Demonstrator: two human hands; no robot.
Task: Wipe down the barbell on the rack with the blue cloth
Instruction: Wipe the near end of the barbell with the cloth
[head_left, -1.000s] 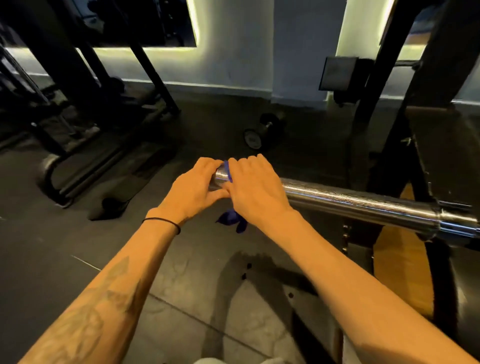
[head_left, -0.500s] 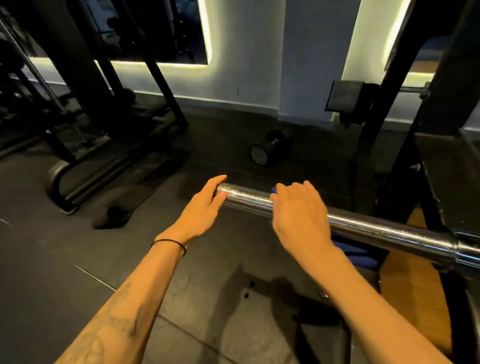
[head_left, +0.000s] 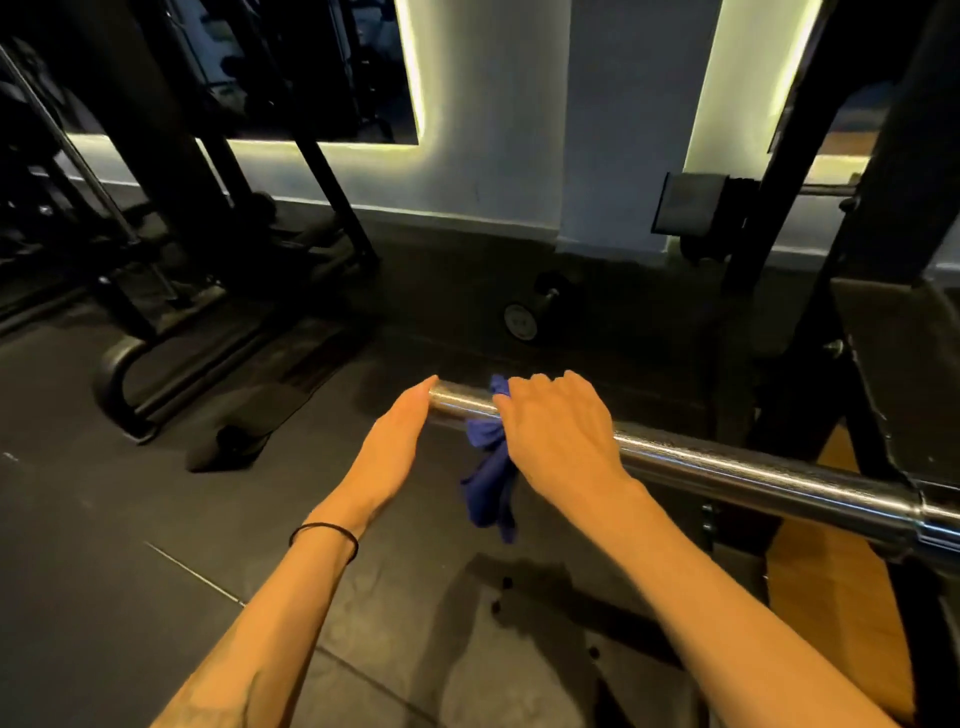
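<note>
The chrome barbell sleeve (head_left: 727, 467) runs from its free end near the frame's middle down to the right, where it meets the black rack (head_left: 893, 332). My right hand (head_left: 558, 431) wraps over the sleeve close to the free end and grips the blue cloth (head_left: 491, 483) around it; a tail of cloth hangs below the bar. My left hand (head_left: 397, 441) lies flat with straight fingers, its fingertips touching the sleeve's end face.
A black dumbbell (head_left: 524, 317) lies on the dark rubber floor (head_left: 156, 519) beyond the bar. Black machine frames and a curved base (head_left: 119, 384) stand at the left. A wooden platform (head_left: 852, 571) shows under the rack at the right.
My right hand slid the cloth out along the sleeve, away from the end, then back towards it. My left hand let go of the bar tip and now lies flat against it.
</note>
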